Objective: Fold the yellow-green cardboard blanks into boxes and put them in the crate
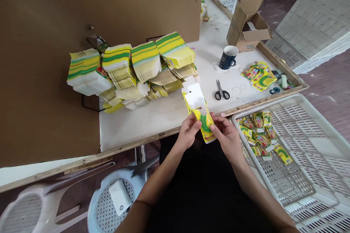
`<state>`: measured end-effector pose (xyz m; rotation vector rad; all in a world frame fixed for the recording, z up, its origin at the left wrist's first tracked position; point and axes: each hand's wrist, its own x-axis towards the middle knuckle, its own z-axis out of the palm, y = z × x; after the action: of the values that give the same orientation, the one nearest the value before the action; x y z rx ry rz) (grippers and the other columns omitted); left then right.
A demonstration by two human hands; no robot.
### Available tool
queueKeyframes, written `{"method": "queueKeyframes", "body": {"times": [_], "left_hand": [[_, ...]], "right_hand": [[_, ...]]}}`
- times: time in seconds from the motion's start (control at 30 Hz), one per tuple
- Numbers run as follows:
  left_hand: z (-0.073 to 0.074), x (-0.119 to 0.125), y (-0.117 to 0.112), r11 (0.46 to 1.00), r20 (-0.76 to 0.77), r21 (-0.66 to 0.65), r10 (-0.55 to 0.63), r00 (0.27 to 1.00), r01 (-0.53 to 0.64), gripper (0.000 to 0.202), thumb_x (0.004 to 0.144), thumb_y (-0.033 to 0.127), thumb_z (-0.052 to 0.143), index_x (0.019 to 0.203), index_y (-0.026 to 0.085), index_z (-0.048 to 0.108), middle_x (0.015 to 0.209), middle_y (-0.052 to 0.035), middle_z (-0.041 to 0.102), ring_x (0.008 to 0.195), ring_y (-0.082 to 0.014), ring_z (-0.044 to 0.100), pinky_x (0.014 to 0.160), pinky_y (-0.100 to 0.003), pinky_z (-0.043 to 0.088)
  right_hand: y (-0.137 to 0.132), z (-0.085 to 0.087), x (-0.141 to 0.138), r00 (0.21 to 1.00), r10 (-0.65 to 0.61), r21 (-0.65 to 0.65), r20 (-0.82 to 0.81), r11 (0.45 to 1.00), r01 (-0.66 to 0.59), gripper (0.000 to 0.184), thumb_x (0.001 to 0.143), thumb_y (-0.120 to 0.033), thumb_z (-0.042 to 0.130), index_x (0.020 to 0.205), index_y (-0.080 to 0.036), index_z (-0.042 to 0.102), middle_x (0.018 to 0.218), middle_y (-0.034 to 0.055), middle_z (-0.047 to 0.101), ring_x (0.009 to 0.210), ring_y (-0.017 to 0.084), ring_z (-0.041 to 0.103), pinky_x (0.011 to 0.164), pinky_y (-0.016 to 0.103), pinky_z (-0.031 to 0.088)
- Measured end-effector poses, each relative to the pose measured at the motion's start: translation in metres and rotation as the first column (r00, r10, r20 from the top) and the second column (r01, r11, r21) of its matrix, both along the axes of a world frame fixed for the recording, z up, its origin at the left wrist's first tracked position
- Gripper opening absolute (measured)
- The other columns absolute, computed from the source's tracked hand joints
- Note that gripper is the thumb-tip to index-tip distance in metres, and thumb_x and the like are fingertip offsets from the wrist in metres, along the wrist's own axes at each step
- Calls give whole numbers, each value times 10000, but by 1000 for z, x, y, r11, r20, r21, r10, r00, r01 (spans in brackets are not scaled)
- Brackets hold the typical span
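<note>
Between my two hands is a yellow and green printed carton [205, 122], tilted, its white inner flaps spread at the far end. My left hand [189, 131] pinches its left edge between thumb and fingers. On the opposite edge, my right hand [225, 133] grips with the thumb on the printed face. The carton is above the table's front edge. Just beyond it, to the left, stacks of flat cartons [146, 62] in the same colours are piled in rows. Black-handled scissors [221, 91] lie to the right of the carton.
A white crate [300, 185] at lower right holds several small filled cartons [262, 140]. On the table [123, 131] stand a dark mug [228, 57] and an open cardboard box [247, 29]; printed flat cartons [259, 75] lie at right. A large cardboard sheet [49, 80] rises at left. Plastic stools [112, 200] stand below.
</note>
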<state>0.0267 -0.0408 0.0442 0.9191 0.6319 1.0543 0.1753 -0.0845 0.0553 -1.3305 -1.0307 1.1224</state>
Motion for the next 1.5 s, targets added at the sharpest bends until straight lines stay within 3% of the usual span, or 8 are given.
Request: {"method": "queueKeyframes", "body": {"times": [0.27, 0.43, 0.6, 0.7, 1.13, 1.27, 1.37, 1.5], "left_hand": [[0, 7, -4, 987, -158, 16, 159, 975, -159, 484, 876, 519, 723, 1189, 173, 593, 1083, -82, 747, 1003, -197, 718, 908, -316, 562], [10, 7, -11, 968, -206, 79, 250, 946, -239, 765, 841, 404, 799, 1424, 273, 320, 915, 1, 735, 816, -156, 717, 746, -262, 548], [12, 1, -14, 983, -204, 146, 139, 969, -110, 736, 917, 399, 713, 1495, 288, 271, 1162, -83, 728, 1047, -216, 722, 908, -351, 559], [14, -2, -13, 985, -209, 170, 57, 976, -21, 704, 930, 381, 698, 1509, 274, 312, 1256, -110, 702, 1137, -242, 698, 972, -378, 547], [23, -5, -19, 990, -149, 63, -113, 982, 123, 474, 878, 356, 761, 1251, 216, 504, 1106, -95, 748, 992, -222, 740, 847, -310, 569], [23, -6, -20, 989, -178, 78, -113, 977, 129, 460, 907, 362, 726, 1288, 221, 510, 1149, -106, 741, 1039, -234, 734, 884, -327, 568], [24, -9, -18, 989, -151, 62, -124, 981, 135, 672, 906, 362, 729, 1465, 275, 367, 1190, -108, 735, 1027, -241, 744, 880, -352, 583], [23, -11, -16, 975, -133, 45, -209, 969, 217, 863, 907, 347, 731, 1576, 307, 187, 1283, -132, 707, 1074, -259, 737, 935, -405, 583]], "right_hand": [[-1, -5, -7, 993, -121, 48, 19, 992, 120, 313, 832, -493, 779, 849, -218, 629, 749, -3, 601, 699, 158, 559, 685, 308, 509], [3, -2, 1, 982, -123, 121, 147, 987, 105, 274, 864, -434, 761, 989, -228, 630, 915, 23, 653, 707, 144, 562, 620, 288, 481], [9, 4, 19, 963, -34, 232, 266, 972, -29, 452, 934, -374, 685, 1357, -267, 563, 1224, 73, 648, 793, 151, 606, 688, 313, 522], [13, 6, 27, 967, 45, 234, 253, 967, -106, 492, 948, -386, 666, 1414, -287, 542, 1209, 74, 661, 837, 177, 629, 730, 335, 545], [12, 25, 48, 935, 266, 128, 233, 945, -301, 140, 992, -377, 611, 1043, -252, 648, 882, 7, 635, 726, 141, 587, 638, 257, 452], [13, 27, 48, 907, 238, 186, 348, 931, -315, 145, 1009, -354, 580, 981, -236, 660, 884, 13, 631, 742, 144, 581, 654, 263, 444], [12, 24, 45, 918, 169, 233, 360, 936, -263, 133, 1000, -346, 597, 1040, -248, 678, 951, 29, 658, 828, 165, 624, 725, 277, 492], [11, 17, 44, 949, 64, 269, 309, 951, -152, 220, 953, -379, 670, 1137, -259, 676, 1317, 82, 597, 908, 166, 663, 780, 297, 557]]}}
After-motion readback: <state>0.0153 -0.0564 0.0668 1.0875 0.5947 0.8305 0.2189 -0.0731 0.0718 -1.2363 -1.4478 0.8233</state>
